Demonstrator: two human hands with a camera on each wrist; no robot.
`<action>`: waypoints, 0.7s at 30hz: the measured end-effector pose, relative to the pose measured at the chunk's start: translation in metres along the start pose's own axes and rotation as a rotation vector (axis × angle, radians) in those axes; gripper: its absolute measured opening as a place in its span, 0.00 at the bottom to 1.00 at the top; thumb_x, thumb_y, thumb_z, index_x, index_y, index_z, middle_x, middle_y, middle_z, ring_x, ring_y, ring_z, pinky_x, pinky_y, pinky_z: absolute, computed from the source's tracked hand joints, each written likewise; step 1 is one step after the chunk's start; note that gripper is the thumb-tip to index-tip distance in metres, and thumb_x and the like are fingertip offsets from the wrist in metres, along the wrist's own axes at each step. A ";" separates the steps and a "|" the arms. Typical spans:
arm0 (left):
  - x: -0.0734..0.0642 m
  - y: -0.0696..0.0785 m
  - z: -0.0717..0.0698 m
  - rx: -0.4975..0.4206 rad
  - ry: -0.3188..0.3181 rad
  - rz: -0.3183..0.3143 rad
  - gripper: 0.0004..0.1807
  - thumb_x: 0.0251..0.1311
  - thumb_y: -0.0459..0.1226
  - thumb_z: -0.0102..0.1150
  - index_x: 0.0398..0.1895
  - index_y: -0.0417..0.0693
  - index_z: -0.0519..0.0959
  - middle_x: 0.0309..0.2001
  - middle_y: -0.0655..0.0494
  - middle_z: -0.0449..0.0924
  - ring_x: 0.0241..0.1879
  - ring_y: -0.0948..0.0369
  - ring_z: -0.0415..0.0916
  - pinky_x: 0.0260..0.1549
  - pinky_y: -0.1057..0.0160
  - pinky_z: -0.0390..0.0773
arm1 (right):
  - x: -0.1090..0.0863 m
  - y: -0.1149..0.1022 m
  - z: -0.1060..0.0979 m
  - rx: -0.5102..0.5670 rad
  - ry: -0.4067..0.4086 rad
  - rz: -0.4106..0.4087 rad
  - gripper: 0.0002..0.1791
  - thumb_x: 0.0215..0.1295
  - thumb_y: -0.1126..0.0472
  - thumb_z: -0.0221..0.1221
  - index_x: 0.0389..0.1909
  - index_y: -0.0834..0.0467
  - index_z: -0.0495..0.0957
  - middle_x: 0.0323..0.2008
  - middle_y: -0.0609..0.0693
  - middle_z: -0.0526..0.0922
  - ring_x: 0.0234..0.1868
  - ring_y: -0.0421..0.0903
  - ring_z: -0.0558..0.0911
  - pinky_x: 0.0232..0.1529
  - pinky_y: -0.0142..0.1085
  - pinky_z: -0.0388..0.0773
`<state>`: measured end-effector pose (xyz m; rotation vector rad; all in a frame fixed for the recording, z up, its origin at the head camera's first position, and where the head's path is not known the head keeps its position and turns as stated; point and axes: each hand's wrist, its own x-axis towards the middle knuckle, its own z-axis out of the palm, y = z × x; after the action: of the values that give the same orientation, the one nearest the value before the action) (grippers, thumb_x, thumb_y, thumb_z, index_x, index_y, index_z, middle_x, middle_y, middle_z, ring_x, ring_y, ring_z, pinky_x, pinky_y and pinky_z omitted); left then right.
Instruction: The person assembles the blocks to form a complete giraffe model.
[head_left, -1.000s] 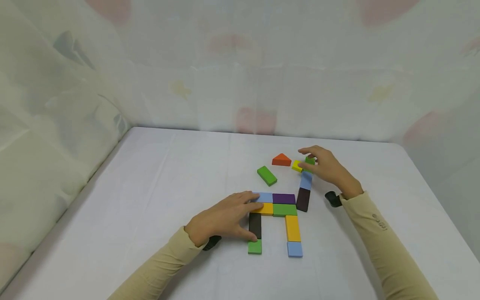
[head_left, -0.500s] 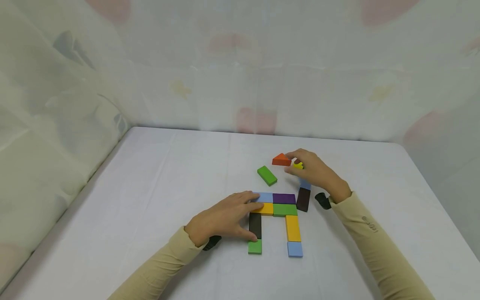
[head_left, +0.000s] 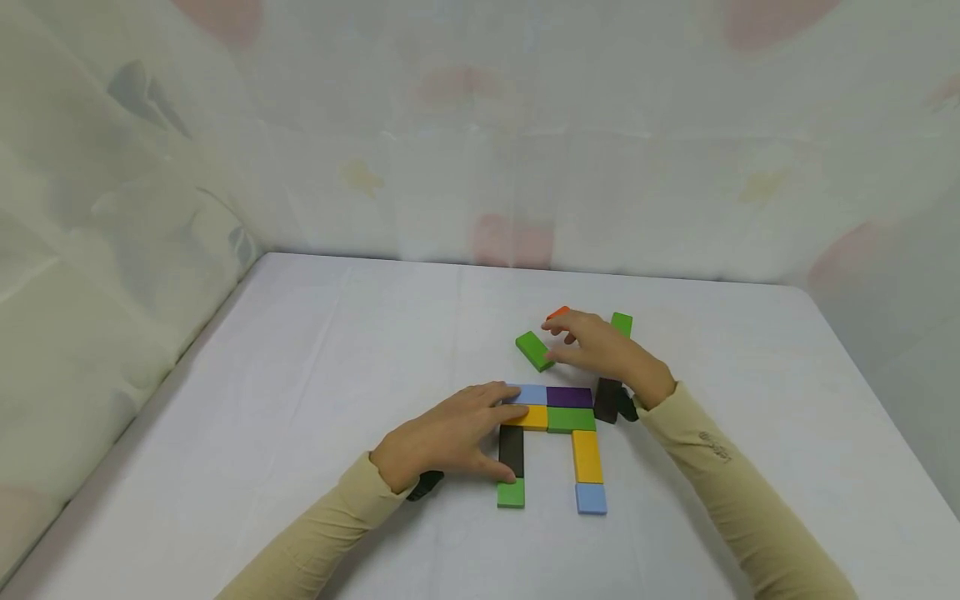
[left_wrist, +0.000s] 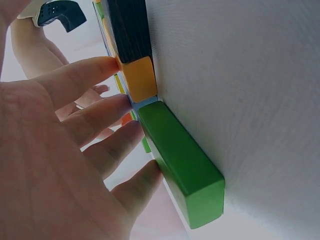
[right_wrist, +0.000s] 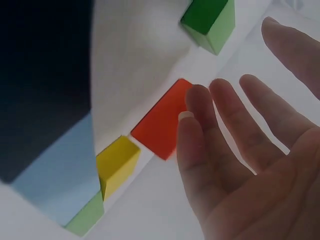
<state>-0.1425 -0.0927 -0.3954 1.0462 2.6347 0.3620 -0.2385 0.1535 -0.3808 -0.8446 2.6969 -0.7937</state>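
Note:
My left hand (head_left: 453, 436) rests with spread fingers at the left side of flat blocks laid edge to edge. Its fingertips touch the light blue block (head_left: 532, 394) and the yellow-orange block (head_left: 536, 418); the thumb tip lies by the black block (head_left: 512, 451) and a small green block (head_left: 511, 494). In the left wrist view a long green block (left_wrist: 182, 160) lies against the fingertips. My right hand (head_left: 600, 343), holding nothing, hovers with loosely bent fingers beside a loose green block (head_left: 533, 351). It partly hides the orange-red triangle block (head_left: 558, 312). A yellow block (right_wrist: 117, 162) shows in the right wrist view.
A purple block (head_left: 568, 397), a green block (head_left: 571, 419), a yellow-orange block (head_left: 587, 457) and a light blue block (head_left: 591, 498) continue the layout. Right of it stand a dark block (head_left: 606, 400) and a green block (head_left: 622, 323). A white cloth covers the table (head_left: 360, 358).
My right hand has moved left and slightly nearer, from over the green and yellow blocks at the right to beside the loose green block. My left hand has stayed put.

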 end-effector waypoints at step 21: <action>0.000 -0.002 0.001 0.017 0.015 0.016 0.46 0.50 0.61 0.70 0.71 0.51 0.70 0.75 0.50 0.61 0.75 0.51 0.57 0.74 0.51 0.59 | 0.021 -0.012 0.016 -0.105 -0.064 0.054 0.28 0.63 0.55 0.67 0.61 0.63 0.76 0.52 0.59 0.83 0.50 0.52 0.81 0.57 0.47 0.79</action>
<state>-0.1431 -0.0942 -0.3972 1.0744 2.6485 0.3531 -0.2450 0.1260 -0.3886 -0.8019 2.7122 -0.6081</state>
